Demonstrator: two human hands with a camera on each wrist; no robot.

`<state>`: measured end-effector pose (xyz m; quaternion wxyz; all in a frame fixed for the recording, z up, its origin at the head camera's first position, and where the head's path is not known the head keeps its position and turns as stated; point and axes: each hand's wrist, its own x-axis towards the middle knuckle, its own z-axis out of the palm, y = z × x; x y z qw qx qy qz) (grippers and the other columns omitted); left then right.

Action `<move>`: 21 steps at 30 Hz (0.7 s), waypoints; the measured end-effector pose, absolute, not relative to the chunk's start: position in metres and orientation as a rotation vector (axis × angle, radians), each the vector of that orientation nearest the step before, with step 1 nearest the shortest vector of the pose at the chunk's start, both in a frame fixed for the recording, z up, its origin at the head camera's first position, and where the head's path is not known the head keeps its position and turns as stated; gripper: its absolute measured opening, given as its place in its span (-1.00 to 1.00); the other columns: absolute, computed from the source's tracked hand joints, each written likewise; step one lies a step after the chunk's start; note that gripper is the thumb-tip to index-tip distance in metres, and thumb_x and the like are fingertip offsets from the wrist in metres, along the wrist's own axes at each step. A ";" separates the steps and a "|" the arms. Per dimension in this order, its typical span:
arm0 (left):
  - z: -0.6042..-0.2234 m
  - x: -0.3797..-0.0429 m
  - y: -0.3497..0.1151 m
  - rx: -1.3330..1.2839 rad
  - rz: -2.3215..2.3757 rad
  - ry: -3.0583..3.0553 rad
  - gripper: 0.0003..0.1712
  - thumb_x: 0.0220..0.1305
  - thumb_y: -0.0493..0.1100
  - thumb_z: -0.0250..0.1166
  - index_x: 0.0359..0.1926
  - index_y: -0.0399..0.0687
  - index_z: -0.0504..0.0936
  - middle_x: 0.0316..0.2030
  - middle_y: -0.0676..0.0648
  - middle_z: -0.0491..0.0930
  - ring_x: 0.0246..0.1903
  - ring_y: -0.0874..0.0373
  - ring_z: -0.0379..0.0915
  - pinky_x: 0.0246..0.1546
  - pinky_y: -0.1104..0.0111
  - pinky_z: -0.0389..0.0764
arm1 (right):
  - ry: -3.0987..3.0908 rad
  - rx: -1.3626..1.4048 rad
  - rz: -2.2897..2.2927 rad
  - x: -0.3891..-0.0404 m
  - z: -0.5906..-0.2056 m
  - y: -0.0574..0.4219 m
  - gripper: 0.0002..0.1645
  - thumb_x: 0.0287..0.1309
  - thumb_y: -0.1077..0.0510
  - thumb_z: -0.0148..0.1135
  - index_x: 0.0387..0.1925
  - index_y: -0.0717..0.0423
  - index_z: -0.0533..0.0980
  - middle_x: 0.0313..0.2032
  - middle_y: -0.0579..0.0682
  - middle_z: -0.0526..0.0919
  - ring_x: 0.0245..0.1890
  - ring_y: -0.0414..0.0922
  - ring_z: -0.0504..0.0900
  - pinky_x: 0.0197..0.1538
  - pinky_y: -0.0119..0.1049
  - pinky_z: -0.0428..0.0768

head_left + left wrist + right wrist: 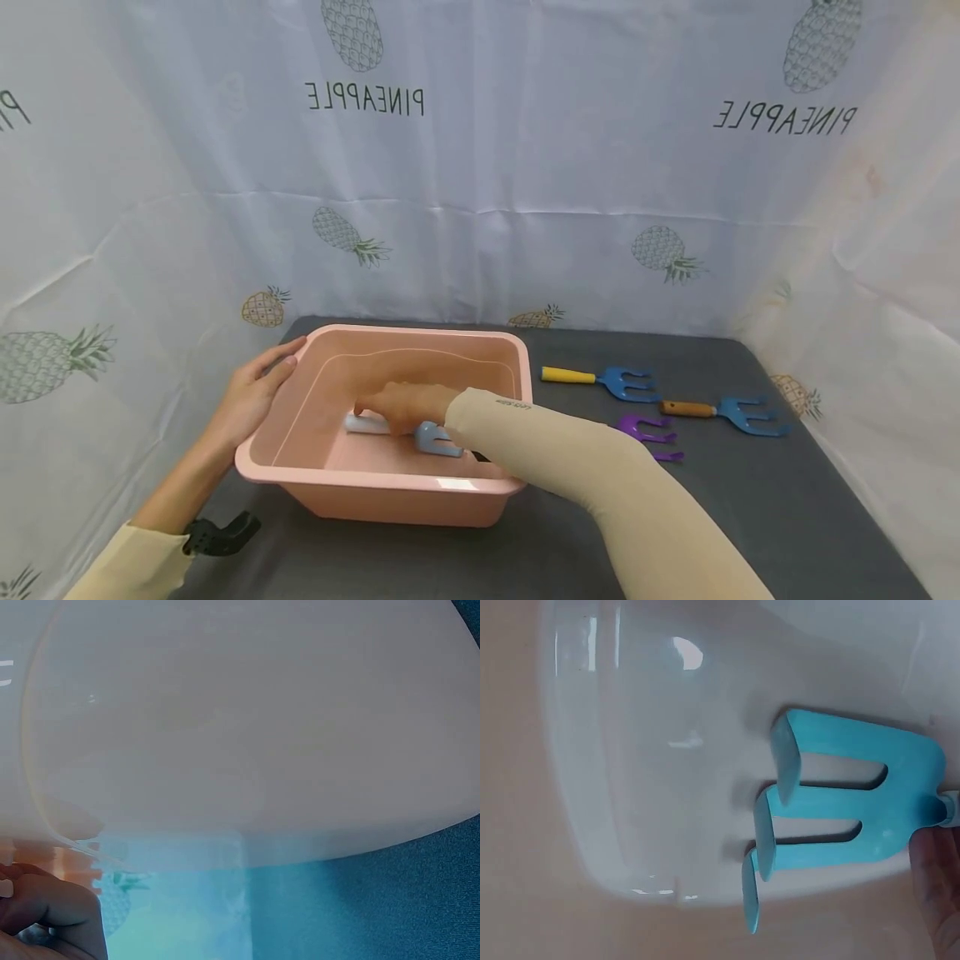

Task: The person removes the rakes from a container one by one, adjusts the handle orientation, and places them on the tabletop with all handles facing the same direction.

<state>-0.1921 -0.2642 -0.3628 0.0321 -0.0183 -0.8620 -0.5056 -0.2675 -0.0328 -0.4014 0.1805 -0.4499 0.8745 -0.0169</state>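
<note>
A pink plastic basin [408, 502] stands on the dark table. My left hand [251, 400] holds its left rim near the back corner, fingertips at the edge. In the left wrist view, bent fingers [52, 911] show close against the basin's wall. My right hand [408, 406] reaches down inside the basin and grips the pale handle of a light blue hand fork [437, 439]. In the right wrist view the fork's three bent tines [832, 795] lie over the basin floor, with fingertips [934, 874] beside its neck.
On the table right of the basin lie a blue hand fork with a yellow handle [567, 376], another with a wooden handle [687, 409], and a purple fork [645, 423] partly hidden by the right sleeve. A pineapple-print curtain [480, 167] surrounds the table.
</note>
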 end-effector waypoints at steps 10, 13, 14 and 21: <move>-0.362 -0.191 -0.264 -0.058 -1.538 -2.659 -0.30 0.64 0.19 -0.05 0.60 -0.01 0.22 0.53 -0.35 0.22 -0.10 0.76 0.38 -0.16 0.68 0.55 | 2.463 -1.226 -0.018 -0.266 -0.398 -0.031 -0.24 0.34 0.34 0.20 0.42 -0.37 0.34 -0.12 -0.13 0.52 -0.20 -0.15 0.47 -0.21 -0.34 0.41; -0.362 -0.191 -0.264 -0.049 -1.550 -2.663 -0.30 0.64 0.20 -0.06 0.61 0.00 0.21 0.53 -0.36 0.22 -0.10 0.74 0.40 -0.17 0.66 0.57 | 2.459 -1.225 -0.021 -0.266 -0.397 -0.032 -0.24 0.33 0.34 0.20 0.42 -0.37 0.34 -0.14 -0.12 0.52 -0.21 -0.15 0.47 -0.24 -0.34 0.41; -0.362 -0.191 -0.264 -0.048 -1.557 -2.663 -0.30 0.64 0.20 -0.06 0.61 0.00 0.21 0.52 -0.36 0.22 -0.11 0.73 0.41 -0.17 0.65 0.58 | 2.456 -1.217 -0.028 -0.267 -0.397 -0.032 -0.23 0.33 0.33 0.21 0.42 -0.38 0.33 -0.15 -0.11 0.52 -0.22 -0.15 0.48 -0.24 -0.34 0.41; -0.363 -0.191 -0.265 -0.066 -1.578 -2.646 -0.31 0.65 0.18 -0.06 0.61 -0.03 0.21 0.52 -0.37 0.23 -0.10 0.72 0.43 -0.16 0.64 0.59 | 2.436 -1.187 -0.052 -0.275 -0.399 -0.036 -0.19 0.31 0.30 0.25 0.43 -0.46 0.32 -0.06 -0.15 0.54 -0.14 -0.16 0.51 -0.13 -0.31 0.46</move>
